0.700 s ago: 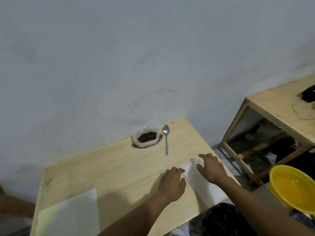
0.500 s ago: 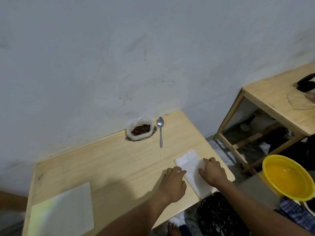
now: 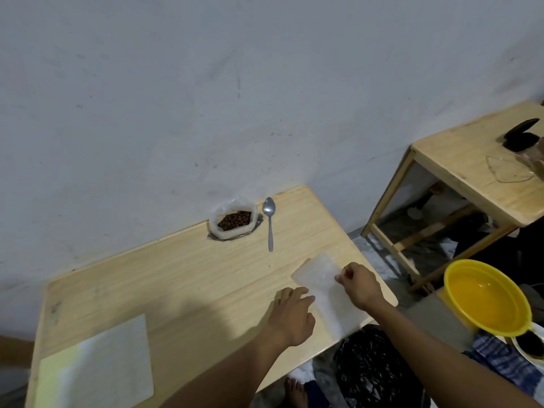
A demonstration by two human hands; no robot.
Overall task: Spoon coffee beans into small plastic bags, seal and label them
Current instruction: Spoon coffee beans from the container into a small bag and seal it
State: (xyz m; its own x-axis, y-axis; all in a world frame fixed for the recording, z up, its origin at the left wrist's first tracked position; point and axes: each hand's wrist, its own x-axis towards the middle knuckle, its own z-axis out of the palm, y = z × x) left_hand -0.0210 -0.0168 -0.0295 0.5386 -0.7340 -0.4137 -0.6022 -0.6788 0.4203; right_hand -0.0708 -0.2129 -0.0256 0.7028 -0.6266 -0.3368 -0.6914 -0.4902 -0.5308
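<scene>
Translucent bags [image 3: 319, 282] blur together; right hand [image 3: 360, 285] pinches them, left hand [image 3: 293, 315] presses flat.

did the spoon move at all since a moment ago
No. The spoon still lies just right of the bag of coffee beans, handle pointing toward the person, same gap as before. Its shift in the picture comes from the head camera moving.

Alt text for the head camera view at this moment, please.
Both hands work a stack of clear plastic bags at the wooden table's near right edge: the left hand rests on it, the right hand pinches at it. An open bag of coffee beans and a spoon sit by the wall.
</scene>
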